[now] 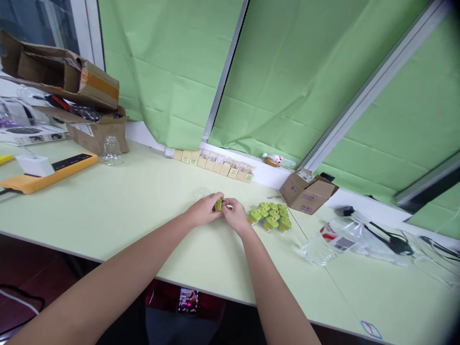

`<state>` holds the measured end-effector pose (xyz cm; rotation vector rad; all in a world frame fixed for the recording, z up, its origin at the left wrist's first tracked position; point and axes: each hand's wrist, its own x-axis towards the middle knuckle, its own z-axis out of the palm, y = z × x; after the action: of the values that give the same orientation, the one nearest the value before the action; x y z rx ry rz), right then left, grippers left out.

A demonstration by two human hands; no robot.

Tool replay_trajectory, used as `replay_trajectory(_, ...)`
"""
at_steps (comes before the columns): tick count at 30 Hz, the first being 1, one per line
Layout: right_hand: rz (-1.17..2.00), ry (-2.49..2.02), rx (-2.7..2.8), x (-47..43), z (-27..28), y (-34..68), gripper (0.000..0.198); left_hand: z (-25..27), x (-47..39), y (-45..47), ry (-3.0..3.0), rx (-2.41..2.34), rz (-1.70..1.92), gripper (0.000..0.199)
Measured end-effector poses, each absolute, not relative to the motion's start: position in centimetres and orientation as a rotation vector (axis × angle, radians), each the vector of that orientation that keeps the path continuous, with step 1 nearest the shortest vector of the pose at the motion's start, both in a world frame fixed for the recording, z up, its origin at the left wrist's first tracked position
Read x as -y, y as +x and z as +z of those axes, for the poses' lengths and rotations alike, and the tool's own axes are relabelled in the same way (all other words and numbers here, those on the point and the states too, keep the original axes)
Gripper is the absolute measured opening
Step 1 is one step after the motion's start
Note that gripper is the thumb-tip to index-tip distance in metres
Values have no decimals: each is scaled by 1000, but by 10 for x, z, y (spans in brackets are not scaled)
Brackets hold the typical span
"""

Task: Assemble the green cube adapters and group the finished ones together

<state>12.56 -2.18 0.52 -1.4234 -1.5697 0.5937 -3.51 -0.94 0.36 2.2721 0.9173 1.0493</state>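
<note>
My left hand [205, 211] is closed round a small green cap [219, 205] above the middle of the table. The fingers of my right hand [235, 214] pinch the same cap from the other side, and the two hands touch. Fingers cover much of the cap. Just behind my left hand lies a small clear plastic piece [201, 193], hard to make out. To the right of my right hand stands a cluster of several small clear containers with green lids [272, 223] and pale loops on top.
A row of small beige boxes [217, 164] lines the back edge. On the right are a cardboard box [307, 191], a large clear bottle [334, 239] and black cables [398, 244]. At left are an orange power strip [72, 165], a clear jar [111, 152] and stacked cartons [97, 134].
</note>
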Motion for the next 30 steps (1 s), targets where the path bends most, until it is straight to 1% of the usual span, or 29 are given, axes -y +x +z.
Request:
replay_trajectory(5,590,-1417,1516,22,8,126,20,4,6,-36,2198,-895,1057,33)
replay_trajectory(9,681,-1378,1387,22,13,130,23,0,2,-38,2122,-919,1084,36)
replay_trajectory(16,751,-1267,1232,22,15,133,20,-10,-7,-37,2029,-947,1168,42)
replay_trajectory(20,757,-1216,1160,20,14,134,23,-12,-11,-36,2084,-944,1277,47)
replay_trajectory(25,786,-1235,1200,18,10,135,22,-14,-15,-36,2127,-920,1294,46)
replay_trajectory(27,760,-1251,1242,17,9,135,27,-14,-14,-36,2106,-914,1290,47)
replay_trajectory(30,634,-1269,1367,17,7,135,29,-13,-12,-36,2081,-903,1278,49)
